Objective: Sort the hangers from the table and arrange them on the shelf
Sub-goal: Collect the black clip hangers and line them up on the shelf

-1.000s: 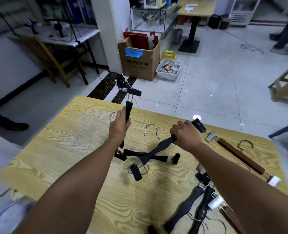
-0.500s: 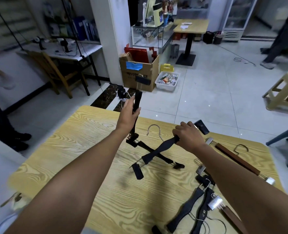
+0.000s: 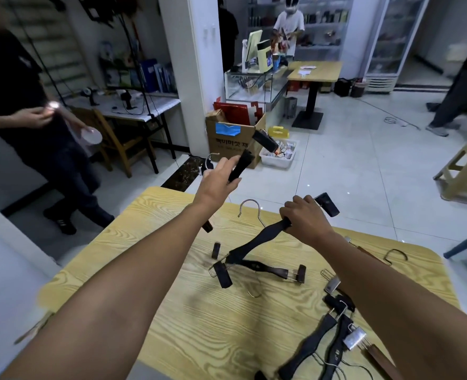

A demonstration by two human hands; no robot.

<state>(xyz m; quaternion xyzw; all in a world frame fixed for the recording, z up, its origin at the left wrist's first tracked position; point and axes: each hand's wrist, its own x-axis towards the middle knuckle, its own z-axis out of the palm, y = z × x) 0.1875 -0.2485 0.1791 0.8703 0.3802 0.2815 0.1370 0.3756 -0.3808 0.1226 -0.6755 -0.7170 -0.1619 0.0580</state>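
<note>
A black clip-ended hanger [image 3: 240, 165] is held nearly upright above the 12 o'clock edge of the table [image 3: 199, 325], pinched in the left hand [image 3: 216, 185]. A second black hanger [image 3: 257, 239] slants up toward 1 o'clock in the right hand [image 3: 305, 218], over a dark brown hanger [image 3: 268, 270] lying flat at centre. A pair of black hangers [image 3: 309, 349] lies at 5 o'clock, and a brown wooden hanger [image 3: 372, 255] at 3.

Dim, cool indoor light; soft arm shadows on the tabletop [image 3: 227, 338]. Edges bow outward; the hanger [image 3: 240, 165] in my left hand [image 3: 216, 185] blurs.
</note>
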